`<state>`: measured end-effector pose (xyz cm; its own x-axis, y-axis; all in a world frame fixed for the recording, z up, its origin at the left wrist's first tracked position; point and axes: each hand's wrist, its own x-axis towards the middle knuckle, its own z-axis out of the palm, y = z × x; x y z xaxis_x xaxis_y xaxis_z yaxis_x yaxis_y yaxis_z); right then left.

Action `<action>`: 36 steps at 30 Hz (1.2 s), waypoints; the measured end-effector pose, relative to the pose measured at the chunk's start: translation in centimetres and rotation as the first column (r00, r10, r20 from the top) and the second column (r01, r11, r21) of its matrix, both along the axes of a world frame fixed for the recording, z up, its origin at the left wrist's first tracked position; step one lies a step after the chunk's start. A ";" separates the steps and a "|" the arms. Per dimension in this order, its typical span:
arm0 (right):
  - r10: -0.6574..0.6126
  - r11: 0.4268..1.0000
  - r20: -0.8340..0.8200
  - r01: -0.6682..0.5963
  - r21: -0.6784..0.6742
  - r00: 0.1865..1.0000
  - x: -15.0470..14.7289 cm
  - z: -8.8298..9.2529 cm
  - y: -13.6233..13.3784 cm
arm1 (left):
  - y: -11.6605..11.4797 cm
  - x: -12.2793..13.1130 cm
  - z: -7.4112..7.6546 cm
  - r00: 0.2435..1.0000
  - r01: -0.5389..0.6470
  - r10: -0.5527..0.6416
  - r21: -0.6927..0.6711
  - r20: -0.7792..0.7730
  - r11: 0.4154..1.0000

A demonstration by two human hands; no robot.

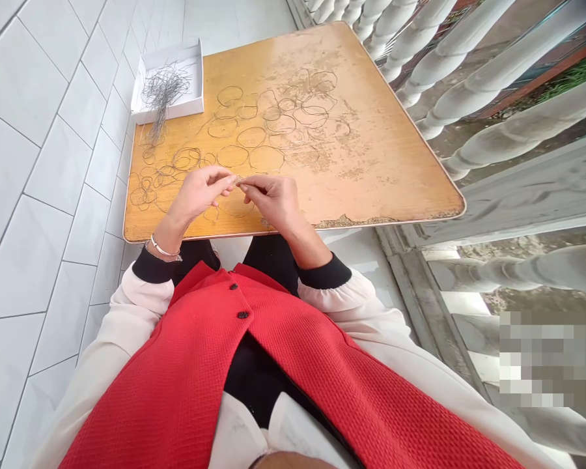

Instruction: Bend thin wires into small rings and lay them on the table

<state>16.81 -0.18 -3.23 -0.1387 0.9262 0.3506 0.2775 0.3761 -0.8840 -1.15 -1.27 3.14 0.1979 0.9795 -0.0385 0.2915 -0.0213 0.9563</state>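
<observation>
Over the worn table (381,163), left hand (198,194) and right hand (273,202) meet, fingertips pinching a small wire piece (237,180).

Bright daylight from the right, faint shadows, bowed edges, pixelated patch (547,358)

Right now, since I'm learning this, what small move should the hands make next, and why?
Probably close the small wire piece into a ring: the left hand and right hand pinch it between their fingertips, and similar wire rings lie on the wooden tabletop.
</observation>
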 end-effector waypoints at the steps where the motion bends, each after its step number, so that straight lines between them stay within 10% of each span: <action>1: 0.001 1.000 0.008 -0.001 0.004 1.000 -0.1 0.0 0.0 | 0.1 0.2 0.1 1.000 0.005 -0.005 0.013 -0.002 1.000; 12: 0.043 0.970 -0.335 -0.119 -0.210 0.941 0.0 0.7 -0.4 | 0.3 0.6 -0.8 0.992 0.011 -0.007 -0.030 0.129 0.999; 36: -0.012 0.925 -0.480 -0.173 -0.338 0.877 -0.2 1.1 -0.6 | 0.6 0.1 -1.5 0.969 -0.017 0.037 -0.081 0.246 0.997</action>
<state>16.65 -0.76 -2.15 -0.1244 0.9915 0.0372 -0.2176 0.0093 -0.9760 -1.08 -0.64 1.66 0.1841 0.9806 -0.0679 0.0452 0.0606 0.9971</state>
